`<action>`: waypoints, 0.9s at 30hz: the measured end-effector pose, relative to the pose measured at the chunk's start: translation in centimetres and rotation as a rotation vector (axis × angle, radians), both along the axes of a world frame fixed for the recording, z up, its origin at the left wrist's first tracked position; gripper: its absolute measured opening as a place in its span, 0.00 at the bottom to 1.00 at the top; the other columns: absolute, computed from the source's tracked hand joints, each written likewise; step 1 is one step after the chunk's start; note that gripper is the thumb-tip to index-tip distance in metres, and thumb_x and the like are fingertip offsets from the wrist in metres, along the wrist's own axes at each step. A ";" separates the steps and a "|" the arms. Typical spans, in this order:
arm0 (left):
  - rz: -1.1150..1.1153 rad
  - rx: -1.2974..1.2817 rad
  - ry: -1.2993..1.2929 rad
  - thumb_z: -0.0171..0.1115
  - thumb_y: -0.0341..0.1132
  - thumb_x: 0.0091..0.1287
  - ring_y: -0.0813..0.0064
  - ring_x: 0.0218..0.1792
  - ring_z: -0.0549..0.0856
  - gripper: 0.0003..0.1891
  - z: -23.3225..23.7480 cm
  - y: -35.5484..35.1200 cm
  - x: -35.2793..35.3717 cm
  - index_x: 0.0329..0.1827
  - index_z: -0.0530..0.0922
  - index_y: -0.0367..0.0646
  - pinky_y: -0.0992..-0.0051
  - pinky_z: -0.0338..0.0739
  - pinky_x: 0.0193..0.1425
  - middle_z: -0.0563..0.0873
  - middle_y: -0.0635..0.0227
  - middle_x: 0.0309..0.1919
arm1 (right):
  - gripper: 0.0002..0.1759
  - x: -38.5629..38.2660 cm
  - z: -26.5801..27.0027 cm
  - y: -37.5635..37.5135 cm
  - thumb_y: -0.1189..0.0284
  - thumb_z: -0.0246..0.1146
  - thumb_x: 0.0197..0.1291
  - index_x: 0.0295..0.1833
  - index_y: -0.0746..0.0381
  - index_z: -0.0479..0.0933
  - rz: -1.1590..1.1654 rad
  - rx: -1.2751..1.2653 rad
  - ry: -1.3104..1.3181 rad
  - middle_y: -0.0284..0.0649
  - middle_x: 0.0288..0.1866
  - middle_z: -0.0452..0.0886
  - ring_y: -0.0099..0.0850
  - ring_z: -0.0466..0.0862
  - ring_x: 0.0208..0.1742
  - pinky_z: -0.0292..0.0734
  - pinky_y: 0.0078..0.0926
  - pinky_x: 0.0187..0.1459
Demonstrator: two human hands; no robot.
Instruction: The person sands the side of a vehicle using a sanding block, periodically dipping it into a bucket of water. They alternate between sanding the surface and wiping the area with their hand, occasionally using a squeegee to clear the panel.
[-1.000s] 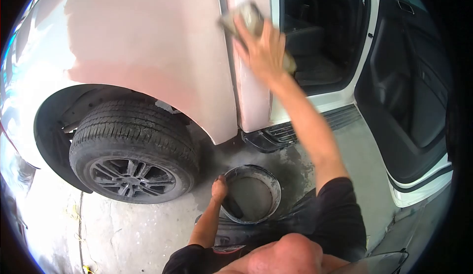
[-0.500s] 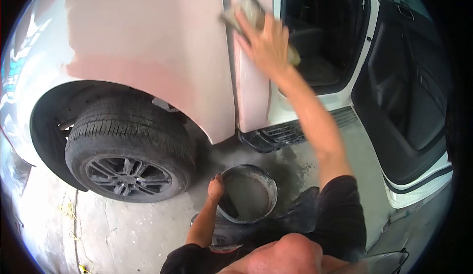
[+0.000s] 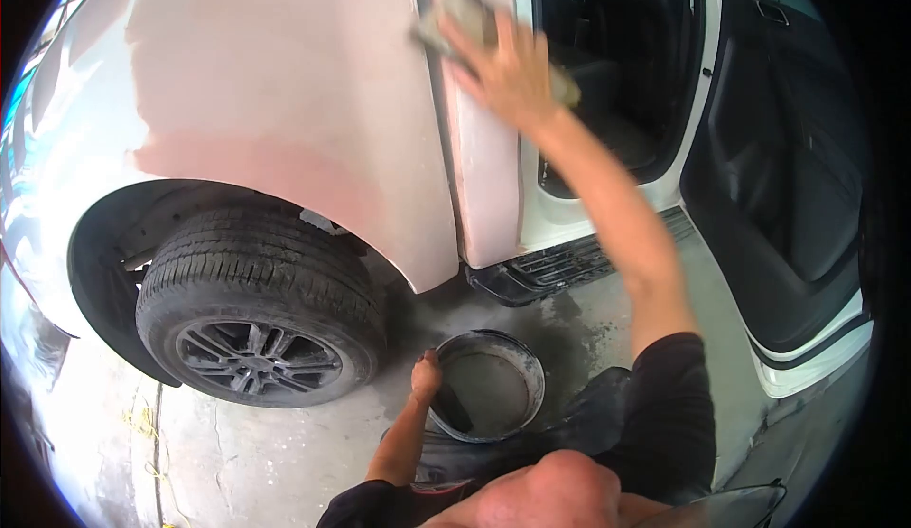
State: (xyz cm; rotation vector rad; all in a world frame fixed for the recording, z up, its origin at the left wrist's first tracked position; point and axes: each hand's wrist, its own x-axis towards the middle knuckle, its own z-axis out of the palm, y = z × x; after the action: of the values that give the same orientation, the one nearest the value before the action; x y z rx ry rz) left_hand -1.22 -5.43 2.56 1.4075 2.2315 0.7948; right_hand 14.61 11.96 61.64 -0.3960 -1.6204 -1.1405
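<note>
My right hand (image 3: 512, 68) is closed on a beige-grey sponge-like pad (image 3: 465, 20), held at the pink-primed strip (image 3: 484, 177) beside the door opening; motion smears it. A yellowish end of the pad shows past the far side of my palm. Low down, my left hand (image 3: 427, 376) is at the left rim of a round bucket (image 3: 537, 376) holding greyish water. Its fingers are wrapped round a dark flat block (image 3: 451, 407), which slants down inside the bucket.
A white vehicle's panel (image 3: 275, 73) with pink primer rises in front. Below it are a wheel (image 3: 261, 357) and a black side step (image 3: 550, 272). An open door (image 3: 788, 167) stands at the right. Yellow string (image 3: 142, 422) lies on the concrete floor (image 3: 285, 462).
The view has shifted, so the vehicle and bucket appear slightly lower. My right hand with the pad has moved a little up the strip. My left hand stays at the bucket rim.
</note>
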 end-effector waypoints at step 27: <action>-0.022 -0.011 0.018 0.49 0.42 0.80 0.34 0.52 0.86 0.16 1.4 -0.7 0.9 0.60 0.78 0.45 0.45 0.81 0.58 0.86 0.37 0.52 | 0.43 3.3 -14.5 2.1 0.55 0.75 0.58 0.80 0.28 0.67 0.106 -0.103 -0.088 0.63 0.69 0.71 0.54 0.80 0.51 0.76 0.52 0.48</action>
State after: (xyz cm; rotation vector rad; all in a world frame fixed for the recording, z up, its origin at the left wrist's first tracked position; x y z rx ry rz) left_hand -0.29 -6.15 3.92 1.4368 2.2266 0.7642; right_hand 17.92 14.03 47.11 -0.3260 -1.7606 -1.0098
